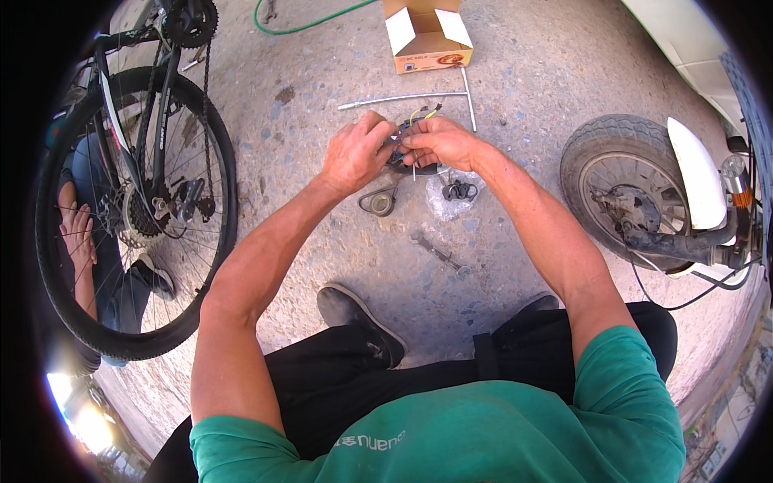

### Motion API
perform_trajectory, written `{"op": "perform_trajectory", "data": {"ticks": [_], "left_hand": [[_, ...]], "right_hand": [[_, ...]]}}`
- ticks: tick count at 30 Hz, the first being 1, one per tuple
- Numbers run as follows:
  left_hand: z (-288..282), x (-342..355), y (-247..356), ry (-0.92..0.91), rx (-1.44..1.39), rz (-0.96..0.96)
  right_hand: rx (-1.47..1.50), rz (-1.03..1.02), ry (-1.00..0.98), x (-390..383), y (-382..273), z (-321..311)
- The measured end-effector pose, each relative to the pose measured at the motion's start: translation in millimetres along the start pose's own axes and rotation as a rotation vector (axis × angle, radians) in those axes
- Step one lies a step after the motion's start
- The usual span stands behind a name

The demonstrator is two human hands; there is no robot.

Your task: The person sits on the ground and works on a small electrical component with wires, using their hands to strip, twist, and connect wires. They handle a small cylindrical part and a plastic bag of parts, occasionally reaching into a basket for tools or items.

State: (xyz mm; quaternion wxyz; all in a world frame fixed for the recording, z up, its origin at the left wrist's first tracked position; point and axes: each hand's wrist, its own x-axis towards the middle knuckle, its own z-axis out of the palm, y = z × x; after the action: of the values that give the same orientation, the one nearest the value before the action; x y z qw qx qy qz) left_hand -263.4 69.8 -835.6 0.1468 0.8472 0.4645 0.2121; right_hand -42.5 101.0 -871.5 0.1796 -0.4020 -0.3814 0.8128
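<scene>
My left hand (357, 154) and my right hand (445, 145) meet over the ground in front of me, with fingers closed in pinches. Between and below them is a dark round part (424, 169) with wires, mostly covered by my fingers. A yellow wire (422, 113) with a dark end sticks up behind my right fingers. Below those fingers a thin pale rod (414, 172) points down. What exactly each pinch holds is hidden. Close by lie a clear plastic bag (444, 207) with a black coiled piece (460, 190) on it, and a ring-shaped part (390, 206).
A T-handle wrench (403, 100) lies beyond my hands, before an open cardboard box (431, 63). A spanner (440, 254) lies near my shoes. At left stands a bicycle wheel (228, 241), with another person's hand (78, 232) behind it. A thick-tyred wheel (581, 165) is at right.
</scene>
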Motion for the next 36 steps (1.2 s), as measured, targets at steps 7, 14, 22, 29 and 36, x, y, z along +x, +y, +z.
{"op": "perform_trajectory", "data": {"ticks": [7, 14, 22, 29, 36], "left_hand": [[-2.4, -0.2, 1.1, -0.016, 0.028, 0.129], [-1.5, 2.4, 0.2, -0.006, -0.004, 0.128], [1.6, 15.0, 0.9, -0.387, -0.778, -0.854], [0.9, 14.6, -7.2, -0.52, -1.378, -1.206], [-7.4, 7.1, -16.3, -0.287, -0.219, -0.486]], "right_hand": [[0.002, 0.055, -0.039, 0.9, -2.8, 0.2], [0.022, 0.068, -0.052, -0.9, -2.6, -0.3], [-0.471, -0.172, 0.208, -6.4, -2.1, 16.4], [-0.607, -0.35, 0.243, -13.1, -1.0, 21.0], [-0.432, -0.194, 0.201, -13.7, -9.8, 20.7]]}}
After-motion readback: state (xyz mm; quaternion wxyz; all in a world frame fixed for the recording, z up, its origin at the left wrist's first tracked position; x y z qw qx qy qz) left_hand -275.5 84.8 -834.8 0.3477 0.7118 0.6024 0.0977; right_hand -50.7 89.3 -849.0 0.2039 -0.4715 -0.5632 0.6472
